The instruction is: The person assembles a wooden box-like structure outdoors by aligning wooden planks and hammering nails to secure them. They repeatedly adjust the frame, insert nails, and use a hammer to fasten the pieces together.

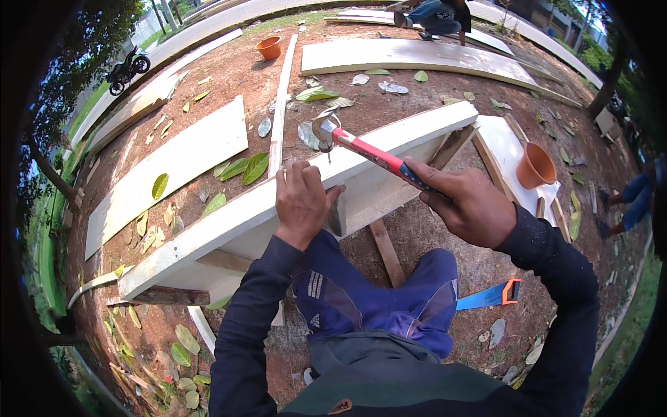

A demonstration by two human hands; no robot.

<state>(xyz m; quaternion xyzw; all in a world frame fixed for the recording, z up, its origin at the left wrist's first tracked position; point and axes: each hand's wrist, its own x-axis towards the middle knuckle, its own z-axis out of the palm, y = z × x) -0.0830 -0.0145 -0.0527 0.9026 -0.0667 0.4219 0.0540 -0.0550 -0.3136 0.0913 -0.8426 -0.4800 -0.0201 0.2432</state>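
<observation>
My right hand (467, 207) is closed round the dark lower grip of a claw hammer (375, 154) with a red handle. The hammer's metal head is over the top edge of a long white wooden beam (233, 206), right above a thin nail (329, 157) standing upright there. Whether head and nail touch, I cannot tell. Just left of the nail, my left hand (303, 201) grips the beam, fingers over its top and thumb along the near side. The beam slants across in front of my knees, with wooden pieces joined beneath it.
A blue handsaw (488, 295) lies beside my right knee. One orange bucket (535, 167) stands to the right, another orange bucket (268, 48) farther off. Pale panels (174, 170) and a long board (410, 57) lie among fallen leaves. A person (439, 17) crouches at the back.
</observation>
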